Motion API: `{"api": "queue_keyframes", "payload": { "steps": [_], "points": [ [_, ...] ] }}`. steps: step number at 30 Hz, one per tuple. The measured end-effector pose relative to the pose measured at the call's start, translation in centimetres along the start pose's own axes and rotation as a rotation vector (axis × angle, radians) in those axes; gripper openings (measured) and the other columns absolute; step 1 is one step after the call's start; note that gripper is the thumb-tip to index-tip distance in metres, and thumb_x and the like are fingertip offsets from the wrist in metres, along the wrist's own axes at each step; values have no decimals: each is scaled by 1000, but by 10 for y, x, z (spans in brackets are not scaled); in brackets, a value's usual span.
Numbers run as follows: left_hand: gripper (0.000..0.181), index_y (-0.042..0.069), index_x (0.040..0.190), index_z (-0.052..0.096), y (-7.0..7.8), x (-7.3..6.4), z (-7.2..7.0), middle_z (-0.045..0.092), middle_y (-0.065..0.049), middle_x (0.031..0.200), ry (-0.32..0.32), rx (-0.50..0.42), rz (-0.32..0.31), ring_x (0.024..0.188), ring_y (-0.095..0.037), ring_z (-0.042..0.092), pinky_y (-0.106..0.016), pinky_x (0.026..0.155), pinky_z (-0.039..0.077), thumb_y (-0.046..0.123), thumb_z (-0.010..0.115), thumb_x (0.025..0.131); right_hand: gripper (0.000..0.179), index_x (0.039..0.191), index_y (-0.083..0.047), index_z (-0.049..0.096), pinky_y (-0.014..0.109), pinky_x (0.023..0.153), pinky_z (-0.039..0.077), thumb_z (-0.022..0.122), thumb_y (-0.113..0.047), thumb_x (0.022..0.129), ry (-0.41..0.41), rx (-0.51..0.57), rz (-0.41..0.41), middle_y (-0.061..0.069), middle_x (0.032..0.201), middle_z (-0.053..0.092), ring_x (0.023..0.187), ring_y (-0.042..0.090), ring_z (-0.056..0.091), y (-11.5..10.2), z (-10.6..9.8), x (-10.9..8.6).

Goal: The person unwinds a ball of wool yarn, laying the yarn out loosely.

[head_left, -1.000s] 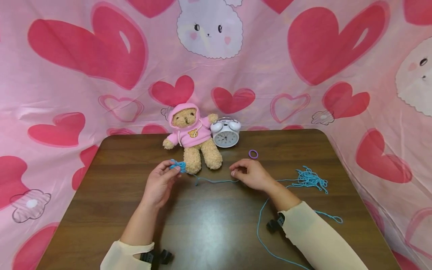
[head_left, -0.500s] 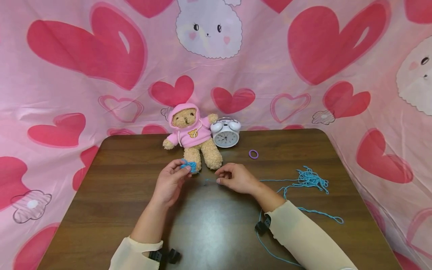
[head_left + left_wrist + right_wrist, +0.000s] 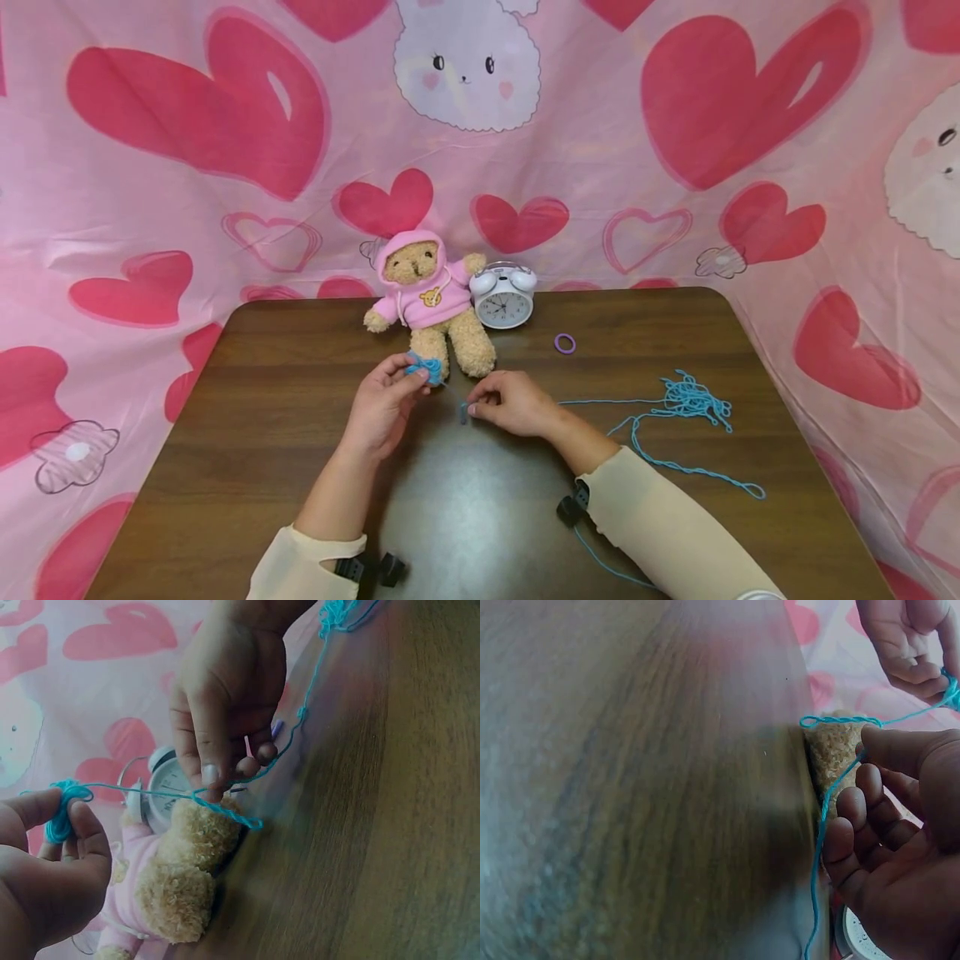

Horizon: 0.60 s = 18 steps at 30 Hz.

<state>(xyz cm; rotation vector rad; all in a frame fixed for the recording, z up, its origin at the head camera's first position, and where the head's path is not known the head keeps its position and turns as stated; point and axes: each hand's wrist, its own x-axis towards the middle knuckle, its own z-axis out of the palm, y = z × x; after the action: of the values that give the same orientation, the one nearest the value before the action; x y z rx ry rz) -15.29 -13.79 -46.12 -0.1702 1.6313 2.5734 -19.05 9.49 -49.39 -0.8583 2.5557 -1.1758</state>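
Between thumb and fingers, my left hand pinches a small wound bundle of light blue yarn. A taut strand runs from it to my right hand, whose thumb and index finger pinch the yarn. At those fingertips a short twisted loop sticks out, plainest in both wrist views. Past the right hand the yarn carries on, with a small knot, to a loose tangled pile at the table's right. A longer twisted length ending in a loop lies nearer me.
Behind the hands sits a teddy bear in a pink hoodie, beside a white twin-bell alarm clock. A purple ring lies right of the clock. Heart-printed pink cloth hangs behind the brown table. Another strand passes under my right forearm.
My right hand has slid left along the yarn, close to the left hand. The left hand has shifted right with the bundle. The tangled pile has stayed put.
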Motion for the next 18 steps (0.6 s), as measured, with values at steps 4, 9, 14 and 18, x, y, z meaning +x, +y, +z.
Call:
{"api": "queue_keyframes", "payload": {
  "steps": [4,9,14,18],
  "points": [
    [16,7,104,60,-1,-1,-2,68,-1,89,10,-12,11,78,-13,65,-26,76,56,-7,63,97,4,97,-20,78,23,69,48,77,-22,94,3,-10,0,-12,84,66,77,3,56,1,1,0],
    [17,8,103,61,-1,-2,-4,67,-3,90,31,-26,15,79,-14,65,-26,76,56,-7,66,96,3,96,-18,78,24,67,48,77,-21,94,9,6,9,-11,84,66,75,4,56,2,-5,-5],
    [16,8,103,61,0,-3,-8,67,-3,91,46,-22,9,80,-13,65,-27,78,56,-5,67,96,3,96,-18,78,25,70,50,76,-20,93,28,18,19,-11,87,69,78,5,58,6,-13,-10],
    [16,9,103,61,0,-3,-11,67,-3,91,48,-12,3,80,-14,65,-28,79,56,-6,65,97,4,96,-18,78,26,74,51,76,-20,94,44,16,27,-12,89,70,81,6,60,11,-19,-15]
  ]
}}
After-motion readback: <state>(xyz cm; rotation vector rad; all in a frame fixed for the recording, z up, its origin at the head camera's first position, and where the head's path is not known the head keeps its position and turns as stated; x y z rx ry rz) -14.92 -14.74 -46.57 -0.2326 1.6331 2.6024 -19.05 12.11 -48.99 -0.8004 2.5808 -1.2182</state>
